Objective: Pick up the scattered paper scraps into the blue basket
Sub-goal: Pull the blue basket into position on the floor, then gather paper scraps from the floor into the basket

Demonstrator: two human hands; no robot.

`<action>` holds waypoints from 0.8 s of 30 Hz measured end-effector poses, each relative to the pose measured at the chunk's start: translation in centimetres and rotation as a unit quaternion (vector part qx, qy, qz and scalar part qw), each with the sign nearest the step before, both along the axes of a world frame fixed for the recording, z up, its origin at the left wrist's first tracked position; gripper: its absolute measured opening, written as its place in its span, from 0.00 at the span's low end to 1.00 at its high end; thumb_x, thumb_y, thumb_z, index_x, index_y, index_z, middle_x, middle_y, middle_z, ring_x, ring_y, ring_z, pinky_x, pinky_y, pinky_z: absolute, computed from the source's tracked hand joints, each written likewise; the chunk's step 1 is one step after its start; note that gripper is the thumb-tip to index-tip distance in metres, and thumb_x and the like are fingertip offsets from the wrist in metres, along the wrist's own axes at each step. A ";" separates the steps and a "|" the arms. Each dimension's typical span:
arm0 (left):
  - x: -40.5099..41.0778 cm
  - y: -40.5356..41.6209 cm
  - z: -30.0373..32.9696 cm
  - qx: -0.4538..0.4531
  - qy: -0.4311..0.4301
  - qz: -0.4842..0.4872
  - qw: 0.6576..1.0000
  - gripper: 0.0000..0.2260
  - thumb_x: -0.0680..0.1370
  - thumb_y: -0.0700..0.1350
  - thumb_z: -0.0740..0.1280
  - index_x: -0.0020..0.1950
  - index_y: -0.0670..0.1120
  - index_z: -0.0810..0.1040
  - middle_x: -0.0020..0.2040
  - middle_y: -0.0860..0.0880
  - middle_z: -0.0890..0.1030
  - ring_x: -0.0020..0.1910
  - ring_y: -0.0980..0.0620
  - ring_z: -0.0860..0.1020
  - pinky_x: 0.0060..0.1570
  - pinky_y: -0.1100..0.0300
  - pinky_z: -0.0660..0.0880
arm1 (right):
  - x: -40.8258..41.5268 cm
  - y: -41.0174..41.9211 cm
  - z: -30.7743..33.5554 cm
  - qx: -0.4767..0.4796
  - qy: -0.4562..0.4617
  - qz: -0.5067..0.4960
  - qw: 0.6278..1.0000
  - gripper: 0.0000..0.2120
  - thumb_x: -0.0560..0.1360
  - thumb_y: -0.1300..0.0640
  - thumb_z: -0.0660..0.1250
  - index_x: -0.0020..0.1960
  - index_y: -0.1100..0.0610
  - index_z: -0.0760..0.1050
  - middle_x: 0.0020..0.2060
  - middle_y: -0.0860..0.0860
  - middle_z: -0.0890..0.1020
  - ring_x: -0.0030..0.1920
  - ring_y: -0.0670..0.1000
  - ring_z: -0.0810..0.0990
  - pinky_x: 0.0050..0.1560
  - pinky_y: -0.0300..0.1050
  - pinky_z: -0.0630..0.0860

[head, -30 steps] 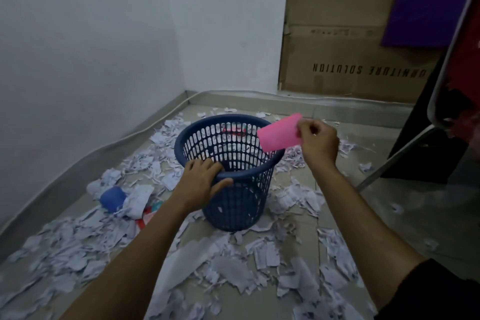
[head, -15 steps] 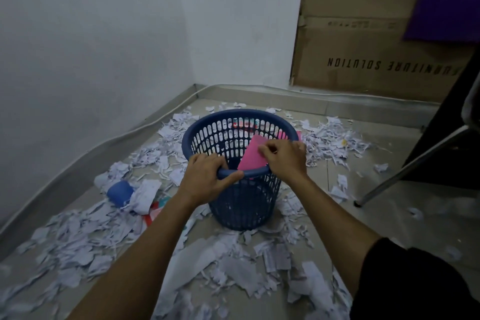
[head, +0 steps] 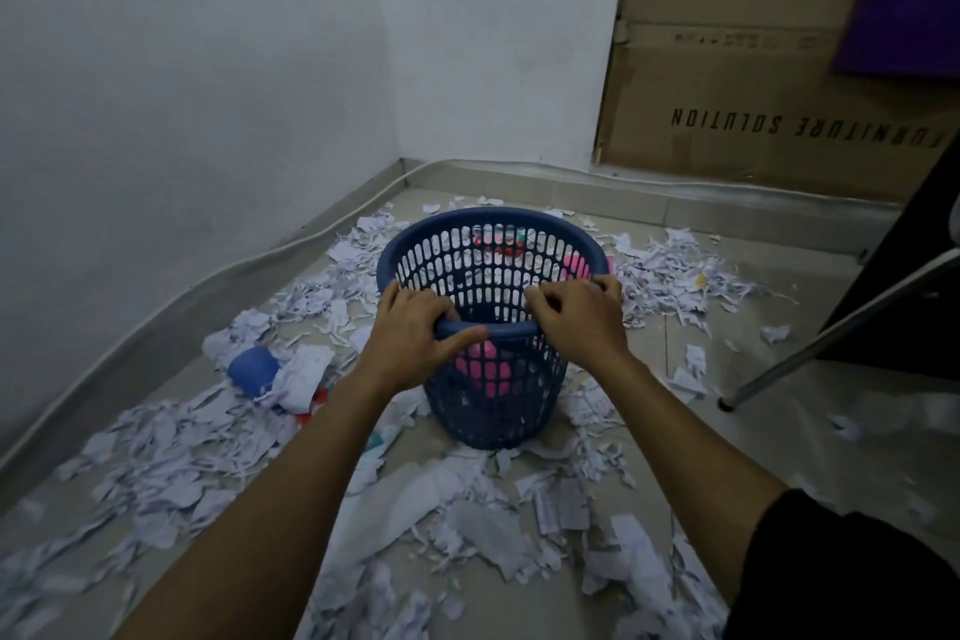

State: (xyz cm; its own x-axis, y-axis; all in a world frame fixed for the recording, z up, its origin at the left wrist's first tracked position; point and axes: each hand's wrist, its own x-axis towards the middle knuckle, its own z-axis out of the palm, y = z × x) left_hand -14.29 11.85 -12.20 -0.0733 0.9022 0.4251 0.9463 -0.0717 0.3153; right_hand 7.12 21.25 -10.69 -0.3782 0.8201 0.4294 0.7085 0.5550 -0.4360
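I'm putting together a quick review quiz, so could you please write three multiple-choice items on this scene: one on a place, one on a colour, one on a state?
1. Where is the pink sheet?
A. Inside the blue basket
B. On the floor by the chair leg
C. In the right hand

2. What colour are most paper scraps on the floor?
A. Yellow
B. White
C. Green

3. What is the left hand doing?
A. Hanging idle
B. Pinching a scrap
C. Gripping the basket's rim

Answers: 1 A, pink shows through the mesh; 2 B, the litter is white; 3 C, its fingers and thumb wrap the near rim, as the right hand does.
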 end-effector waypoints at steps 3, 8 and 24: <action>-1.1 -0.2 -0.3 0.020 0.006 0.025 0.999 0.24 0.72 0.73 0.56 0.44 0.54 0.73 0.44 0.55 0.72 0.53 0.51 0.72 0.72 0.42 0.55 | -0.3 -0.8 -1.6 0.079 -0.024 0.041 0.996 0.28 0.81 0.36 0.54 0.29 0.50 0.71 0.25 0.45 0.73 0.34 0.47 0.70 0.65 0.51 0.62; -2.9 -1.1 -0.9 0.053 -0.030 0.018 0.998 0.25 0.75 0.69 0.58 0.57 0.51 0.79 0.58 0.53 0.75 0.62 0.52 0.72 0.67 0.44 0.64 | -2.1 -2.3 -2.3 0.116 -0.047 0.032 0.992 0.28 0.80 0.32 0.53 0.34 0.49 0.76 0.29 0.43 0.73 0.37 0.48 0.69 0.54 0.52 0.66; -12.9 -7.2 -11.1 -0.269 -0.235 0.273 0.893 0.22 0.79 0.55 0.67 0.69 0.46 0.72 0.66 0.45 0.77 0.61 0.45 0.78 0.59 0.53 0.75 | -12.3 -5.0 -2.3 0.156 -0.107 0.007 0.982 0.24 0.81 0.35 0.55 0.36 0.50 0.74 0.25 0.46 0.69 0.25 0.50 0.69 0.40 0.48 0.71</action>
State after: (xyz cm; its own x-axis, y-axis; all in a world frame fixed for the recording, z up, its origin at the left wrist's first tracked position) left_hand -27.21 4.63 -23.34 -0.6210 0.7420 -0.2524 0.5476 0.6412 0.5376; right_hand -5.17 16.21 -13.02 -0.4978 0.6555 0.5680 0.7565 0.6484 -0.0852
